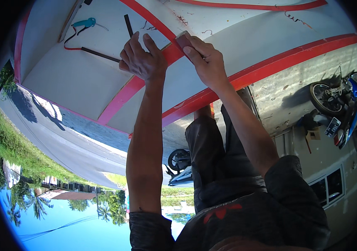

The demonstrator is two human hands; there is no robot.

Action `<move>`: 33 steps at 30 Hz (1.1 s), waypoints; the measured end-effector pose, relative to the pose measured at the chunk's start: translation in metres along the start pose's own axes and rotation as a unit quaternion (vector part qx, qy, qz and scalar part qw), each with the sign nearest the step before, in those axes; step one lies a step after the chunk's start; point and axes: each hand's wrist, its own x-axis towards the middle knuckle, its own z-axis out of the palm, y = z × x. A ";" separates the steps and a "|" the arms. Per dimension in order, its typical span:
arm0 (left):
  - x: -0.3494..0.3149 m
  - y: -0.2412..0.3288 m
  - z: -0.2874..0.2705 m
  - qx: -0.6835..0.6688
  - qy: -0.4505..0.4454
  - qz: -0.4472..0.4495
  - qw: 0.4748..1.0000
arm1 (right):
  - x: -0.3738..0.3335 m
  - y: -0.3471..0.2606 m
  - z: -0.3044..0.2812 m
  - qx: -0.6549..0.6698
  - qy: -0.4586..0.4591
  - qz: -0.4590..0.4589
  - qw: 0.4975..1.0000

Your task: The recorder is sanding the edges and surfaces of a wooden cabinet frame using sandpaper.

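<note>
My right hand grips a small reddish-brown sanding block, its thumb along one side. The block rests on or just over a red strip that runs across a white panel. To the left, my left hand is raised over the panel beside that strip, with its fingers bent and apart and nothing visible in them. Beyond its fingertips lies a dark strip. Another dark strip ends close to the hand's left side.
A teal-handled tool lies at the panel's upper left, near a thin red-and-black band. Red shavings are scattered on the white surface. A red edge borders the panel nearest me. A blue motorcycle stands at right.
</note>
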 end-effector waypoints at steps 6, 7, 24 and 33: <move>0.004 0.000 -0.005 0.009 -0.010 0.013 1.000 | 0.033 -0.024 0.016 -0.028 -0.002 -0.021 0.999; 0.001 0.004 -0.004 0.007 -0.014 0.011 1.000 | 0.044 -0.026 0.011 0.039 -0.053 0.084 0.994; 0.004 0.009 -0.005 -0.016 -0.069 -0.024 0.997 | 0.061 -0.029 0.027 -0.029 0.034 -0.107 0.993; -0.002 0.008 -0.008 -0.013 -0.076 -0.014 0.997 | 0.078 -0.047 0.026 -0.003 -0.051 0.114 0.992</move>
